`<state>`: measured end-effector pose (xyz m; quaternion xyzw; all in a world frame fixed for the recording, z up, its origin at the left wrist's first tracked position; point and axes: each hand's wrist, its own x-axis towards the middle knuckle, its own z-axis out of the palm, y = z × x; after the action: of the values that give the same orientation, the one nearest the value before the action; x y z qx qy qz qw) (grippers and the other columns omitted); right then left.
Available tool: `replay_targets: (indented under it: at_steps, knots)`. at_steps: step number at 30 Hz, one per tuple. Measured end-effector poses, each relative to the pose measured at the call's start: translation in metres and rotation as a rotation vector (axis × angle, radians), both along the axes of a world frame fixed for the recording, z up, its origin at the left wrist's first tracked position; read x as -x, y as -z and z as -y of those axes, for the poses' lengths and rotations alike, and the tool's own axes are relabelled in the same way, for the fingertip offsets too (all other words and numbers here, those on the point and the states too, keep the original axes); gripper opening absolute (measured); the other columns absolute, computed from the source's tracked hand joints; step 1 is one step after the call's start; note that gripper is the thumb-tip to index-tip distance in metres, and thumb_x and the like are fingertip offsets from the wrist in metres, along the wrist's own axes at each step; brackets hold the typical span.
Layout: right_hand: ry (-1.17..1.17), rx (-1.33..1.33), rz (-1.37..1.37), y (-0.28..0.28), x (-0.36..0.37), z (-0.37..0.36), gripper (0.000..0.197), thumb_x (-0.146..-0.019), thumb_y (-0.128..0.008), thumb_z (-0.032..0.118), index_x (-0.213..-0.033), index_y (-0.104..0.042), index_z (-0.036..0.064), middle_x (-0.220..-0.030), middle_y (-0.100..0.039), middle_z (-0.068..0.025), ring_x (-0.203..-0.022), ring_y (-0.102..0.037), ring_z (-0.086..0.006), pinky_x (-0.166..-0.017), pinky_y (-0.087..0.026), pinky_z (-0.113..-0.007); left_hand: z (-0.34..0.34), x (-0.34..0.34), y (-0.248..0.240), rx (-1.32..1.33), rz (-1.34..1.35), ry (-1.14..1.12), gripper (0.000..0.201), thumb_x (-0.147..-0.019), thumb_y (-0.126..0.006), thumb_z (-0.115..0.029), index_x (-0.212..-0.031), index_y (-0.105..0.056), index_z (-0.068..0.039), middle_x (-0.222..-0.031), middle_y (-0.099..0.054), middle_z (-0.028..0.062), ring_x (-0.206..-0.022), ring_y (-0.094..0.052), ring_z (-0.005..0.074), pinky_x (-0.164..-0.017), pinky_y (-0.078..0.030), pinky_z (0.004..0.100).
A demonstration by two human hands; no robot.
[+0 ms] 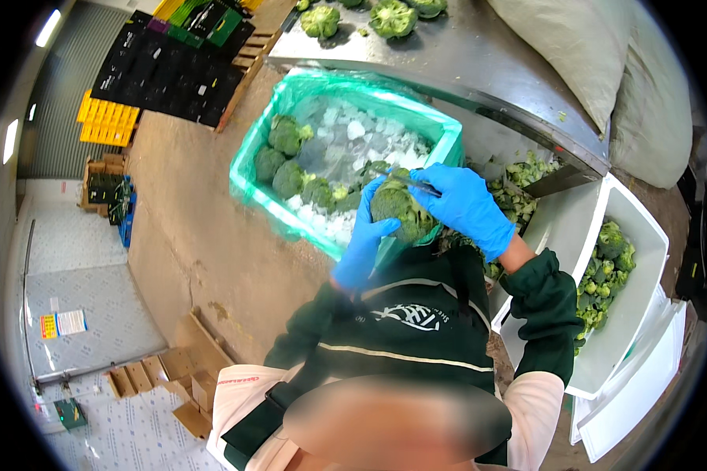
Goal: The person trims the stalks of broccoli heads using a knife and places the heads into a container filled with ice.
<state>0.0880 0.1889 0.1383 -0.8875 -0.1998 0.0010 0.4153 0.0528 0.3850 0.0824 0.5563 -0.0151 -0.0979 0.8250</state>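
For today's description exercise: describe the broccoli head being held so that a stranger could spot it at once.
Find the green-lined box of ice below the steel table. At its near edge, two blue-gloved hands meet. The broccoli head is the only one lifted and gripped, in the left hand; the others lie on ice.

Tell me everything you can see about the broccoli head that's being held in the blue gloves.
The broccoli head is a rounded, dark green crown with a bumpy floret surface, and it looks whole. It is held in the air above the near corner of the green-lined box of ice. The left hand, in a blue glove, cups it from the left and below. The right hand, also gloved, lies against its upper right and holds a thin knife blade across its top. Its stalk is hidden.
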Motion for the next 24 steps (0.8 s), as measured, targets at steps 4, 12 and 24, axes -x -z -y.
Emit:
replay_targets:
  at_steps: [4,12,24]
  knots:
    - [0.140,-0.228,-0.056,0.016,0.012,-0.009,0.024,-0.084,-0.060,0.025,-0.096,-0.061,0.0049,-0.081,-0.062,-0.0190,-0.068,-0.060,-0.0348,-0.059,-0.048,-0.040,0.000,-0.002,-0.031,-0.101,-0.018,-0.017,0.078,-0.062,-0.078,-0.014,-0.128,-0.038,-0.006,-0.122,-0.049,0.0092,-0.112,-0.049,0.0197,-0.096,-0.040,0.0344]
    - [0.190,0.100,0.006,0.039,0.029,0.059,0.043,-0.085,-0.054,0.016,-0.127,-0.048,0.0135,-0.086,-0.057,-0.0108,-0.057,-0.058,-0.0237,-0.050,-0.045,-0.036,-0.021,-0.009,-0.018,-0.016,-0.443,0.049,0.064,-0.080,-0.062,-0.042,-0.129,-0.041,-0.007,-0.121,-0.052,0.0117,-0.108,-0.054,0.0243,-0.091,-0.045,0.0392]
    - [0.109,0.856,-0.061,0.031,0.042,0.081,0.057,-0.078,-0.055,0.009,-0.133,-0.039,0.0064,-0.083,-0.055,-0.0119,-0.062,-0.059,-0.0260,-0.047,-0.047,-0.039,0.003,-0.020,-0.065,-0.460,-0.483,0.486,0.057,-0.085,-0.058,-0.039,-0.130,-0.040,-0.009,-0.120,-0.052,0.0065,-0.105,-0.054,0.0152,-0.082,-0.046,0.0299]
